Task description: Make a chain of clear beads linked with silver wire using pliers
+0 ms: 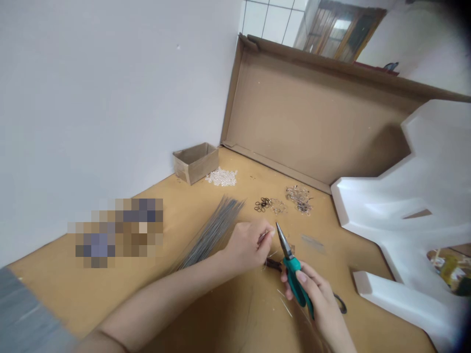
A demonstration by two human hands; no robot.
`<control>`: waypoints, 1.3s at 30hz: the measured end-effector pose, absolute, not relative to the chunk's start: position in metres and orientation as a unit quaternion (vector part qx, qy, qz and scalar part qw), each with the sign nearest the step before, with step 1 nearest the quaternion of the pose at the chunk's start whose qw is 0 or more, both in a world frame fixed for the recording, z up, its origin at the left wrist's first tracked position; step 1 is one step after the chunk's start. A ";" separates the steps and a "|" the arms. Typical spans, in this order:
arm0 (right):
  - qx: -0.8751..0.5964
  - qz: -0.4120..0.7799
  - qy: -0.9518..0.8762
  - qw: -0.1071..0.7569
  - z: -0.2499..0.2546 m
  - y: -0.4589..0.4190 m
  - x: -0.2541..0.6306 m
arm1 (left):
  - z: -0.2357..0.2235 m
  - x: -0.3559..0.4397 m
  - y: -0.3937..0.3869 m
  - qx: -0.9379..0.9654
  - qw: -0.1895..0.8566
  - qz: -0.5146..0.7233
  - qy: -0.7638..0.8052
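Note:
My right hand (312,289) is wrapped round needle-nose pliers (294,277) with green handles; their jaws look closed and point up and away. Just left of the pliers' tip, my left hand (250,245) is closed in a pinch. What its fingers hold is too small to make out. Beside the left hand lies a bundle of thin grey wires (215,233). Beneath the pliers, a dark-handled tool (273,264) rests on the table, partly hidden by my right hand. Short cut wires (285,306) lie in front of my hands.
Beyond my hands are dark rings (262,204), small bent wire pieces (299,193) and a pile of clear bits (222,177) beside a small cardboard box (198,164). A large cardboard tray (312,103) leans at the back. White moulded foam (390,220) borders the right side.

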State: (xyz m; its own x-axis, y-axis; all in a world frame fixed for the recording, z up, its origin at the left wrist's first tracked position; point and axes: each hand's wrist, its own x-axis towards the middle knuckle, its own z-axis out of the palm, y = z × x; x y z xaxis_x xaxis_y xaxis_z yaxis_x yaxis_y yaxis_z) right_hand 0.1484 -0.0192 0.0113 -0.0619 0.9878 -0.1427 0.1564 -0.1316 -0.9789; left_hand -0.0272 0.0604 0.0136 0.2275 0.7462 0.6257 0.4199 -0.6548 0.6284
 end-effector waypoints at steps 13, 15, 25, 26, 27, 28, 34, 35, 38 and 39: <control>-0.602 0.440 -0.527 0.408 0.009 -0.025 0.145 | 0.014 -0.028 0.058 0.767 0.131 0.501 0.378; -0.643 0.375 -0.529 0.407 0.007 -0.025 0.145 | 0.012 -0.027 0.059 0.769 0.133 0.497 0.380; -0.527 0.558 -0.501 0.400 0.021 -0.018 0.150 | 0.018 -0.024 0.063 0.606 0.477 0.504 0.389; -0.533 0.549 -0.505 0.401 0.021 -0.018 0.150 | 0.019 -0.025 0.063 0.588 0.502 0.505 0.383; -0.539 0.536 -0.510 0.401 0.021 -0.019 0.149 | 0.020 -0.025 0.064 0.576 0.520 0.506 0.377; -0.548 0.522 -0.515 0.403 0.021 -0.019 0.148 | 0.021 -0.025 0.064 0.569 0.529 0.507 0.373; -0.606 0.411 -0.552 0.397 0.016 -0.023 0.146 | 0.021 -0.023 0.058 0.600 0.478 0.503 0.399; -0.612 0.395 -0.563 0.390 0.015 -0.024 0.146 | 0.020 -0.022 0.057 0.609 0.463 0.504 0.401; -0.622 0.367 -0.584 0.370 0.011 -0.026 0.146 | 0.018 -0.021 0.055 0.628 0.430 0.511 0.399; -0.624 0.362 -0.587 0.368 0.011 -0.026 0.146 | 0.018 -0.021 0.055 0.631 0.425 0.512 0.398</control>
State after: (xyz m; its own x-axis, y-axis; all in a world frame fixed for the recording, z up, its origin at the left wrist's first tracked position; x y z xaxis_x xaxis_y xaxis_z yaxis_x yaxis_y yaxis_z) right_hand 0.1463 -0.0264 0.0105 0.0487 0.9986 -0.0199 0.4653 -0.0403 -0.8842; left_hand -0.0208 0.0555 0.0176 0.1579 0.9381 0.3084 0.0674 -0.3218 0.9444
